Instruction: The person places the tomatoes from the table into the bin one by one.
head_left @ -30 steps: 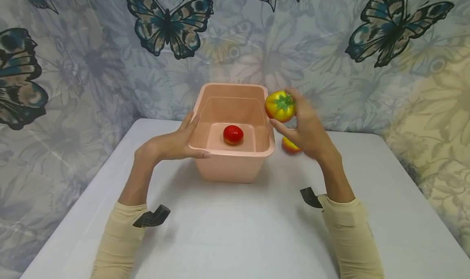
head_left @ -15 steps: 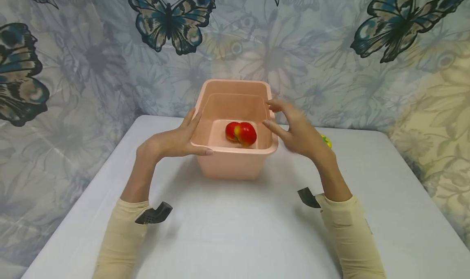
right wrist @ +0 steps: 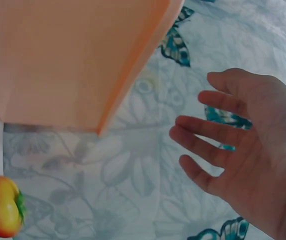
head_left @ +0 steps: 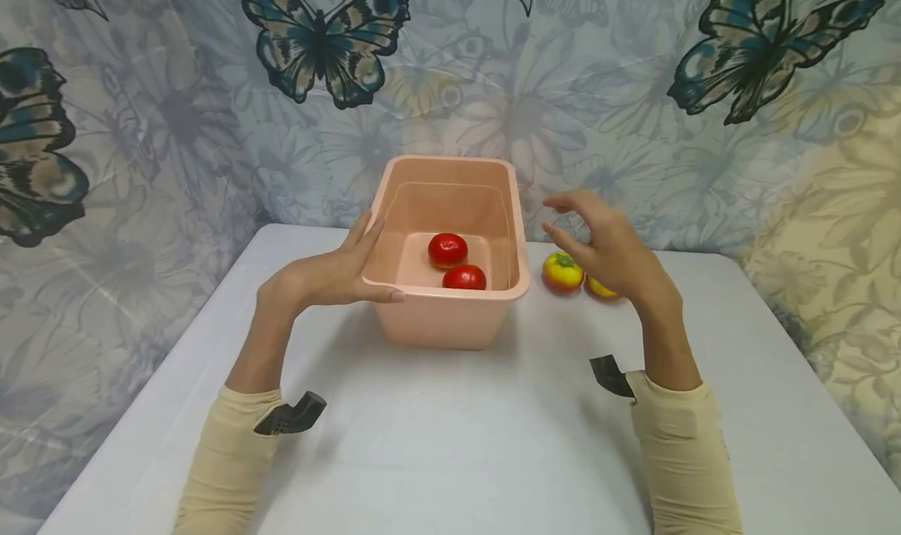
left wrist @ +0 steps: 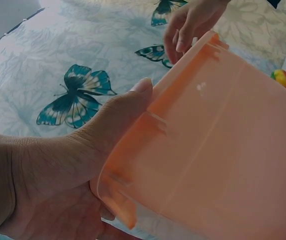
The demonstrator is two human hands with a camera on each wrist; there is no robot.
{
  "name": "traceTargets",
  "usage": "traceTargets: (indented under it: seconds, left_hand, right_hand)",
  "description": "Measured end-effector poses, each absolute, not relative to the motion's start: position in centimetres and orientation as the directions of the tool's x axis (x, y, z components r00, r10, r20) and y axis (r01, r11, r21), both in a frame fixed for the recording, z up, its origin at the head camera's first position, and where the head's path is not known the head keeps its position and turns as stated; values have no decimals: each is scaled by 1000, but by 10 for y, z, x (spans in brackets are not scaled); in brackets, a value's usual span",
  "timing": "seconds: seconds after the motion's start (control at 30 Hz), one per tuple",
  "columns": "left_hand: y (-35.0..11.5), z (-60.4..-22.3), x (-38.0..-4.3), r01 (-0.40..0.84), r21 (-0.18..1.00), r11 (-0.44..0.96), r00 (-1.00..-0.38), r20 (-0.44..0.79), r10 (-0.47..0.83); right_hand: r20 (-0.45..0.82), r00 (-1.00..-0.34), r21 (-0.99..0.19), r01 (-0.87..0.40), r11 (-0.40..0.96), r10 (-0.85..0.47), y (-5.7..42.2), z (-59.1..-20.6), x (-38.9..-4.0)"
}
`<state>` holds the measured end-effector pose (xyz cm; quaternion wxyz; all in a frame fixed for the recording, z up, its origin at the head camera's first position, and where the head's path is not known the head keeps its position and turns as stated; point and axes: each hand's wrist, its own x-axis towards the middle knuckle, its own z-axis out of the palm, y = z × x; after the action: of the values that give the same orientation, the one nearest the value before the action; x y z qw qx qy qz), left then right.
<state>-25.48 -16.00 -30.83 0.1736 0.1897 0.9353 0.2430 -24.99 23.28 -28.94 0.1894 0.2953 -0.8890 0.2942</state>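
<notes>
A peach-coloured plastic tub (head_left: 450,320) stands on the white table, its inside facing the head camera. My left hand (head_left: 327,275) grips its near left corner, thumb along the front rim and fingers on the left side; the left wrist view shows this thumb (left wrist: 118,112) lying over the rim. Inside the tub lie two red round fruits (head_left: 447,249), the nearer one (head_left: 464,277) partly behind the front rim. To the right my right hand (head_left: 612,245) hovers with fingers spread and bent, holding nothing. Below it sit two red-and-yellow fruits with green tops (head_left: 562,273), one partly hidden by the hand.
The white table (head_left: 450,441) reaches a butterfly-patterned cloth backdrop (head_left: 450,89) just behind the tub. A dark curved piece (head_left: 291,414) sticks out from the left sleeve, and a similar one (head_left: 611,375) from the right.
A second fruit has gone from my right hand into the tub and now shows its red side. My right hand has moved right, away from the rim. The left hand keeps its hold.
</notes>
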Motion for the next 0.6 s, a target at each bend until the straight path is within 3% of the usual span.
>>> traceTargets:
  seconds: [0.6]
  left_hand:
    - [-162, -307, -254, 283, 513, 811, -862, -234, 449]
  right_hand:
    - [403, -855, -436, -493, 753, -326, 265, -275, -244]
